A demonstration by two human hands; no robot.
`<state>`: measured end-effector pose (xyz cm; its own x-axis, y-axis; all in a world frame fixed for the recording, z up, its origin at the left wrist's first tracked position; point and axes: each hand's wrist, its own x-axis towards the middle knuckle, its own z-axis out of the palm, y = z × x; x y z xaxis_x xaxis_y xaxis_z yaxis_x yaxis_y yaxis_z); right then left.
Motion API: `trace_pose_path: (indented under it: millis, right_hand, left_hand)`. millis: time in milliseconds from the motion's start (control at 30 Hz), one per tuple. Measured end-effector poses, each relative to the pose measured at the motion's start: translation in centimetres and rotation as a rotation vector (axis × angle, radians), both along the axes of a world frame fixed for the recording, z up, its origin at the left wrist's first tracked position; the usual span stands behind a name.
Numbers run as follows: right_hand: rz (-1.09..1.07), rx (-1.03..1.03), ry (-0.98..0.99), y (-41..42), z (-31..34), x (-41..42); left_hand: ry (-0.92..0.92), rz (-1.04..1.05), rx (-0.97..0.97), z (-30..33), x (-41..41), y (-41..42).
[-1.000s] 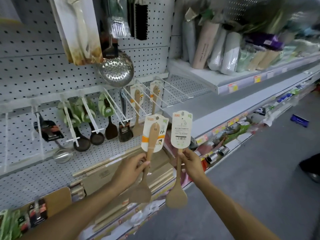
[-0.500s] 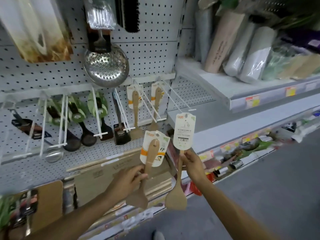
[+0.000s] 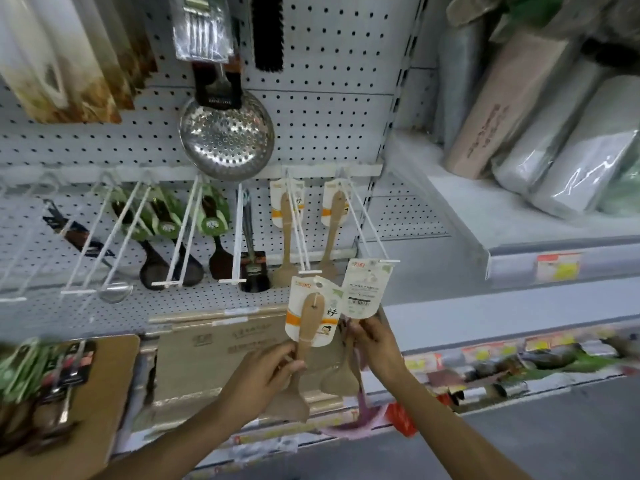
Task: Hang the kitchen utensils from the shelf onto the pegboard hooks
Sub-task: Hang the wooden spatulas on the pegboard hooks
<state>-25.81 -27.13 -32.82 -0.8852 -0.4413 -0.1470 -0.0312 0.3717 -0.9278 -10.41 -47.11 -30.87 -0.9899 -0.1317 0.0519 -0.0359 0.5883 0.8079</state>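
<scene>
Just above the hands, white pegboard hooks wait; left hand grips one carded wooden spatula, right hand another, cards upward, seemingly for threading.

White pegboard, hooks carrying wooden spatulas, steel skimmer

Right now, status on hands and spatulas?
Left hand holds wooden spatula. Right hand holds second spatula. Neither hung. Hook above, free.

Wrapped rolls on upper shelf, yellow price label, grey floor
</scene>
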Motion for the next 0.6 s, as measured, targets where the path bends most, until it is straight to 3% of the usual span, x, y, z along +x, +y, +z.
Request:
trace_pose_path:
  millis: [367, 600]
  right_hand:
    - [0.024, -0.158, -0.104, -0.8, -1.4, -0.9]
    - [0.033, -0.174, -0.122, 0.3, -1.7, -1.1]
  left_hand:
    - [-0.004, 0.113, 0.000, -0.2, 0.5, 0.3]
    - [0.013, 0.066, -0.007, -0.1, 0.0, 1.4]
